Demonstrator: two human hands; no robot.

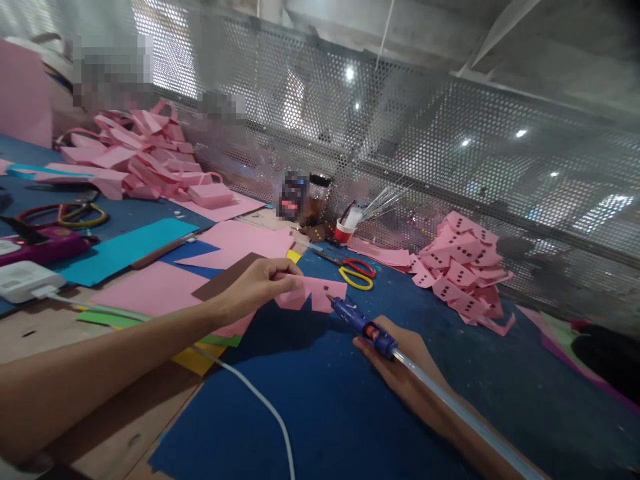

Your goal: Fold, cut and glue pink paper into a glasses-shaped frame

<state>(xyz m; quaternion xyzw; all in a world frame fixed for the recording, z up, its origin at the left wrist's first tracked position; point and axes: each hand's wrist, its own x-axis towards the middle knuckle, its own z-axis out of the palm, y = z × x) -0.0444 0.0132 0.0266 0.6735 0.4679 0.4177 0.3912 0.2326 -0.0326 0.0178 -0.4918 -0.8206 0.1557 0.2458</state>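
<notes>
Over the blue work surface my left hand (265,283) pinches one end of a notched pink paper strip (320,298); a small dark square shows on the strip. My right hand (400,353) grips a blue glue gun (355,317), its fingers partly hidden under the body. The nozzle points at the strip's right part, close to the dark square; whether it touches cannot be told. A long clear glue stick (450,400) sticks out of the gun's back end. Just beyond the strip lie scissors (357,272) with red and yellow handles.
Pink folded strips with dark squares (465,267) are heaped at right. A larger pink paper pile (145,153) stands back left. Coloured sheets (135,250), a purple power strip (45,247) and a white cable (260,393) lie left. A red-white cup (344,231) stands near the mesh barrier (425,147).
</notes>
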